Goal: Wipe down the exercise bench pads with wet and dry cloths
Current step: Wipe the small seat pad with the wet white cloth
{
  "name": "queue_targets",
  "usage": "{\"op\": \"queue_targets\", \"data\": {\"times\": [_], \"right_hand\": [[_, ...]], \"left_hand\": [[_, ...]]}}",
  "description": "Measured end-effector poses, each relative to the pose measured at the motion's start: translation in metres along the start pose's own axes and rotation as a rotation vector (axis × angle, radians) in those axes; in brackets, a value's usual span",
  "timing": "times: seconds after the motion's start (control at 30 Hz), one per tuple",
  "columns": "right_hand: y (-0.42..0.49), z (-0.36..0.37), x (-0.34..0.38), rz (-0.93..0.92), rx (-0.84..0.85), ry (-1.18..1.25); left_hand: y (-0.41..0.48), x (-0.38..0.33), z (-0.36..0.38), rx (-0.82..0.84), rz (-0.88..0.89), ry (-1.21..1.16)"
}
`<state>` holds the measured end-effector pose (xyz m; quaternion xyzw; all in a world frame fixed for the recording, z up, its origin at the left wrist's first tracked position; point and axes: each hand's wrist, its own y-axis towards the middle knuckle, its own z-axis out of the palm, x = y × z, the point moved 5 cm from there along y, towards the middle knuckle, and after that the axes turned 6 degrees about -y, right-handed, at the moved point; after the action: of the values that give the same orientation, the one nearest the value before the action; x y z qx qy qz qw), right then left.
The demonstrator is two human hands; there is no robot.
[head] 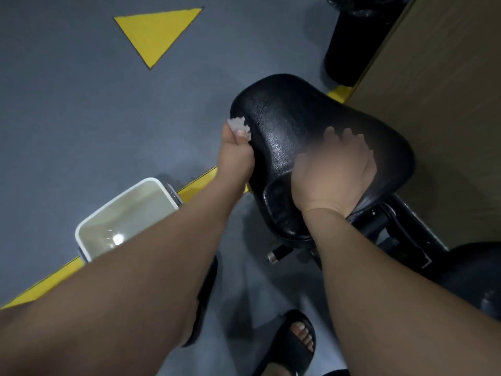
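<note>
black bench pad [292,123], pale cloth [238,125] at its edge

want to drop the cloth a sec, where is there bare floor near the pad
Bare: the grey floor between the yellow triangle, the white bucket and the seat pad. Crowded: below the pad, with the bench frame and a sandalled foot.

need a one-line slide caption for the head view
Left hand holds a small pale cloth against the edge of the black bench pad while the right hand rests flat on top.
</note>
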<state>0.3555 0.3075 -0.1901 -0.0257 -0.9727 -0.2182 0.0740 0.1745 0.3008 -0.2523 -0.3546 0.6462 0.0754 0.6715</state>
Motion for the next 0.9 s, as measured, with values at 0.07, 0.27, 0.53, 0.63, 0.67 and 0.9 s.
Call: {"op": "queue_targets", "data": {"times": [0.07, 0.27, 0.53, 0.63, 0.67, 0.9], "right_hand": [[0.0, 0.0, 0.001, -0.001, 0.006, 0.007], [0.0, 0.002, 0.0, -0.01, 0.001, -0.021], [-0.001, 0.002, 0.002, -0.019, -0.001, -0.047], [-0.001, 0.002, 0.001, -0.02, 0.014, -0.043], [-0.001, 0.003, 0.001, -0.022, 0.017, -0.047], [-0.001, 0.004, 0.001, -0.013, -0.02, -0.053]], "left_hand": [[-0.029, 0.006, 0.002, 0.001, 0.021, -0.026], [0.02, -0.015, -0.008, -0.014, -0.041, -0.013], [-0.074, 0.009, 0.006, -0.04, -0.099, -0.173], [-0.046, 0.003, 0.003, -0.004, -0.108, -0.078], [-0.031, 0.003, 0.0, -0.007, -0.099, -0.044], [-0.082, 0.015, 0.001, 0.074, -0.08, -0.133]]}}
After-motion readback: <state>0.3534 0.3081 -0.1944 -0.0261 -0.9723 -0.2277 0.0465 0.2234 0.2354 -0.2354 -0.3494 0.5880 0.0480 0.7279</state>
